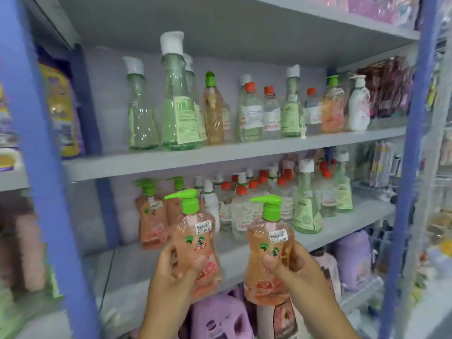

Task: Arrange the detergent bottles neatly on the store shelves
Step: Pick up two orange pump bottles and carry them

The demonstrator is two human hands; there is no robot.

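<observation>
Each hand holds up an orange pump bottle with a green pump head and a price sticker, in front of the middle shelf [244, 260]. My left hand [176, 272] grips the left bottle [195, 238] by its lower body, thumb across the label. My right hand [293, 265] grips the right bottle [266, 243] the same way. Both bottles are upright and a little apart. Two matching orange pump bottles [151, 221] stand at the left end of that shelf.
The upper shelf [220, 155] carries tall green bottles [178, 104], red-capped clear bottles and a white pump bottle [358, 108]. More green and red-capped bottles [305, 211] crowd the middle shelf's right side. Purple jugs [220, 319] sit below. Blue uprights [41, 143] frame the shelves.
</observation>
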